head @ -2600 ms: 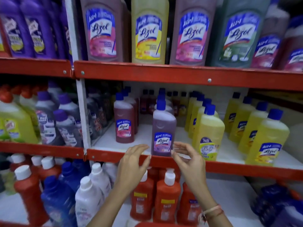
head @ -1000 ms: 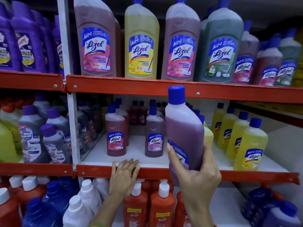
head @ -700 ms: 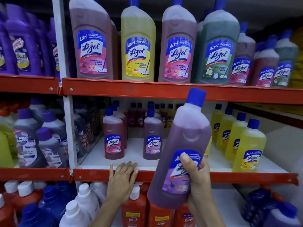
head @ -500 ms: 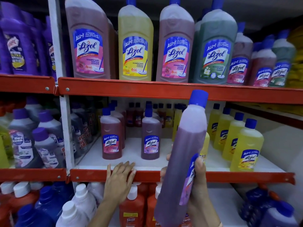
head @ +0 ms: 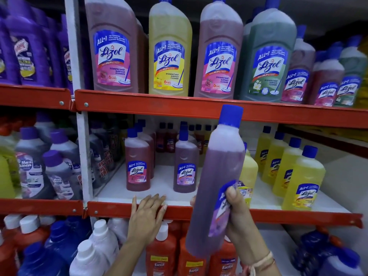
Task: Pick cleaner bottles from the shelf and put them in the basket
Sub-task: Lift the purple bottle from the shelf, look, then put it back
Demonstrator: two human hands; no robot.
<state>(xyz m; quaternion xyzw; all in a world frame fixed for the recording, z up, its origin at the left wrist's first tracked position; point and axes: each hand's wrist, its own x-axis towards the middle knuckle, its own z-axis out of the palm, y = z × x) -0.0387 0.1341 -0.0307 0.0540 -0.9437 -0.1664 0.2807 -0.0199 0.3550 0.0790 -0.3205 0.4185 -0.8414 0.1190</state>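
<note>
A tall purple cleaner bottle with a blue cap is held upright in front of the middle shelf, its narrow side turned to me. My right hand grips it low, thumb on the label. My left hand lies flat, fingers spread, on the red front edge of the middle shelf. On that shelf stand a pink bottle, another purple bottle and yellow bottles. No basket is in view.
The top shelf carries large pink, yellow and green cleaner bottles. Below are orange bottles and white and blue ones. The left bay holds grey and purple bottles. A white upright post divides the bays.
My right hand took the purple bottle off the middle shelf, tilted it, then turned it upright and edge-on. My left hand dropped onto the shelf's red edge and stayed there.
</note>
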